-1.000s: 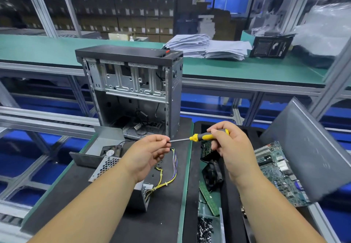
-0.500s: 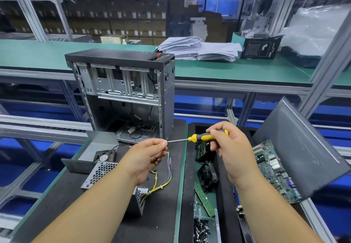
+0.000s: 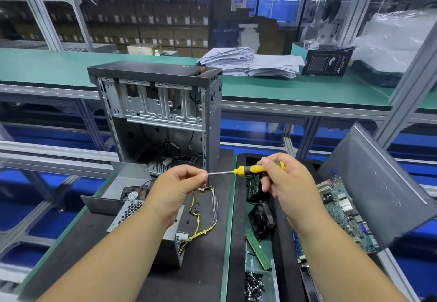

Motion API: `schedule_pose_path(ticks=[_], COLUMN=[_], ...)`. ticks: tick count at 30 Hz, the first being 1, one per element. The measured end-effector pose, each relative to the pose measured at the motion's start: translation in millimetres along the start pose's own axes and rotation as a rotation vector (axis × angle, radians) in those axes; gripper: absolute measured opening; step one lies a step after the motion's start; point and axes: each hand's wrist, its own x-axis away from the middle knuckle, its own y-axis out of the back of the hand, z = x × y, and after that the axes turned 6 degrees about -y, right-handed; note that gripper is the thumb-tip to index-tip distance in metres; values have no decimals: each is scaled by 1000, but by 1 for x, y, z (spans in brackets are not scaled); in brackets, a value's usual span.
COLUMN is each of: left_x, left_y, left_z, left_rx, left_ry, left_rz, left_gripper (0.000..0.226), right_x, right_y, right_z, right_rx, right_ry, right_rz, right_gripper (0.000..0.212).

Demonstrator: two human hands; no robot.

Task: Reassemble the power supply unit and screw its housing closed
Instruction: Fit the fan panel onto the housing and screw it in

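Observation:
The grey power supply unit (image 3: 127,214) lies on the black mat under my left forearm, its perforated side showing and its yellow and purple wires (image 3: 208,221) trailing to the right. A loose grey cover piece (image 3: 123,178) sits just behind it. My right hand (image 3: 288,183) grips the yellow-and-black handle of a screwdriver (image 3: 250,170), held level and pointing left. My left hand (image 3: 179,186) pinches at the tip of the shaft; whatever sits between the fingertips is too small to see.
An open computer case (image 3: 156,112) stands upright behind my hands. To the right lie a motherboard (image 3: 343,209), a leaning grey side panel (image 3: 378,188), a small black fan (image 3: 260,221), a memory stick (image 3: 257,247) and a tray of black screws (image 3: 254,285).
Both hands keep the same hold on the screwdriver and its tip. The view has shifted slightly; nothing on the bench has moved.

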Motion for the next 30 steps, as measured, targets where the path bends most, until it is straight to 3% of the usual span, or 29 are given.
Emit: schedule_pose_path(ticks=[3,10,14,18,26,30], left_x=[-2,0,2,-3,-6,-6], left_y=[12,43,73,106,143,148], left_z=[-1,2,-2,-7,-13,-16], left_rx=[-37,-3,-118,-321,-468,-421], left_ry=[-103,-156,-179,-284,-393,-365], left_rz=[-11,-12,66,67,165,274], left_gripper=[20,18,19,15,20,32], right_x=[3,15,20,25,36,40], right_y=[-9,-41,-68,-98,-146,-159], right_z=[1,5,10,14,23,25], right_rx=[5,44,51,58,84,85], right_ry=[-5,-8,-44,-59,-31,-20], right_rz=[-9,-36,-96,-103,-117,-115], right_gripper=[17,22,30,19,17,12])
